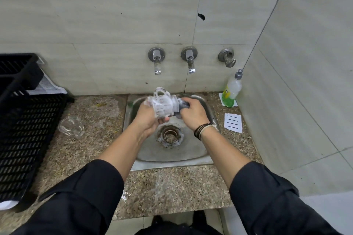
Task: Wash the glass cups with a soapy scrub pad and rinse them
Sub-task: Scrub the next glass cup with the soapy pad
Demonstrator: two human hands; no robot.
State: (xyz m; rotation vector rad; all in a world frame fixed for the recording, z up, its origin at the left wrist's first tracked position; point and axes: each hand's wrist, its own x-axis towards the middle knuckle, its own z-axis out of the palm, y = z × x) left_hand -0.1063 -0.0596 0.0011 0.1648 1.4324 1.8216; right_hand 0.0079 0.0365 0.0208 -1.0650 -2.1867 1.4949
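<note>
— How much of the scrub pad [183, 106] shows?

— Only a dark scrap; the right hand [193, 113] covers the rest, and its fingers [188, 101] hide behind the pad.

— And the glass cup [163, 103]?

— Blurred and coated in foam, so its rim can't be made out. The left hand [148, 115] masks its lower side.

— The black crate [24, 120]?

— Cut off by the left edge. The label on the soap bottle [232, 89] is too small to read.
</note>
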